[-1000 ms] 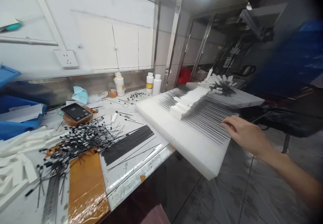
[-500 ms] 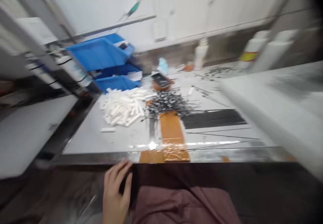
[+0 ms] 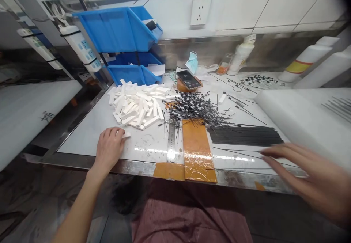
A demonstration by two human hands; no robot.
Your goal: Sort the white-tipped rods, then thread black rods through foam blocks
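- A white work surface (image 3: 90,137) with a steel front edge is seen against a white-panelled wall, where a white wall socket (image 3: 200,12) is mounted.
- Two stacked blue plastic bins (image 3: 117,29) are set at the back left, beside a white power strip (image 3: 82,47).
- A pile of white foam blocks (image 3: 137,106) is spread at the middle, touching a heap of black white-tipped pins (image 3: 196,107).
- A flat bundle of thin black rods (image 3: 244,135) is laid to the right of an orange taped strip (image 3: 196,148) and a steel ruler (image 3: 171,140).
- The right side is taken up by a thick white foam board (image 3: 298,120).
- The left hand (image 3: 109,150) is laid palm-down, its fingertips on a small white foam block (image 3: 126,135) just in front of the pile; whether the grip is closed on it cannot be told.
- The right hand (image 3: 309,179) is blurred above the front edge, its grip wide and holding nothing.
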